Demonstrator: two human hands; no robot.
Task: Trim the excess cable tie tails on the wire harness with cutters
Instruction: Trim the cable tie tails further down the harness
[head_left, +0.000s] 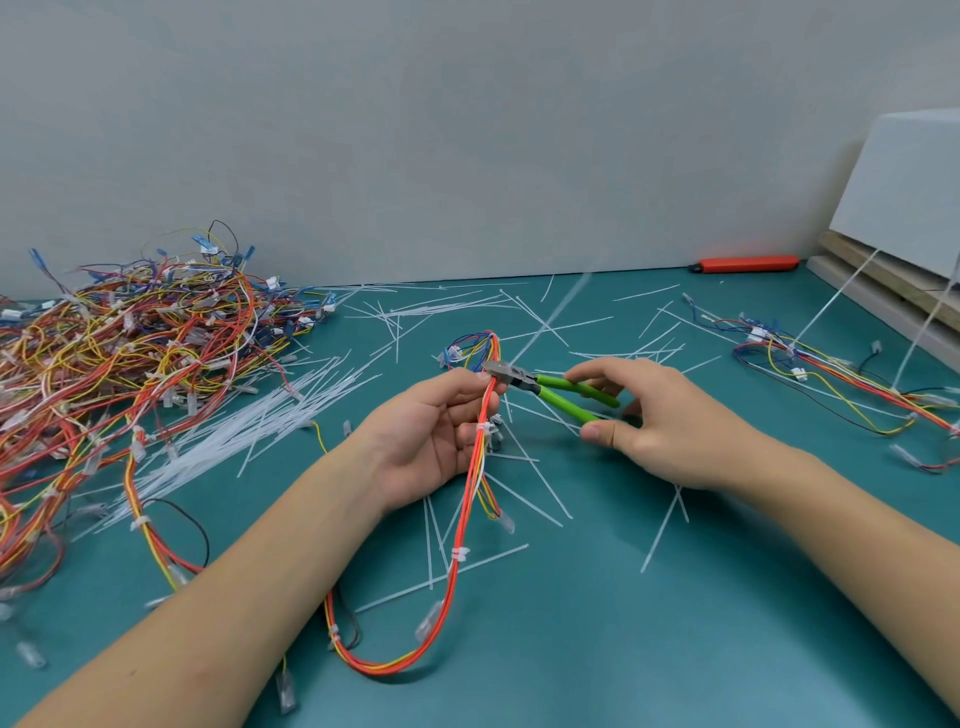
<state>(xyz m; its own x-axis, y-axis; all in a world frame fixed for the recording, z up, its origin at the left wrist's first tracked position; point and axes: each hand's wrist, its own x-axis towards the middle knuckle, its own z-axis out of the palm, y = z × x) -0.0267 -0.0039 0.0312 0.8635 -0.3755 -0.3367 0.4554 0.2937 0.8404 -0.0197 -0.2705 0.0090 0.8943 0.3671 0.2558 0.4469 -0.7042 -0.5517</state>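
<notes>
My left hand (434, 431) grips an orange, red and yellow wire harness (457, 551) near its upper end; the bundle loops down toward me across the teal table (623, 649). Small white cable ties (485, 427) sit along it. My right hand (660, 421) holds green-handled cutters (563, 393), thumb and fingers round the handles. The grey jaws (501, 371) meet the harness just above my left fingers. A long white tie tail (566, 304) blurs up and to the right from the jaws.
A big tangle of harnesses (119, 364) fills the left. Loose white ties and cut tails (234, 426) litter the middle. Another harness (841, 374) lies at right, an orange knife (745, 264) by the wall, a white box on wooden slats (904, 208) far right.
</notes>
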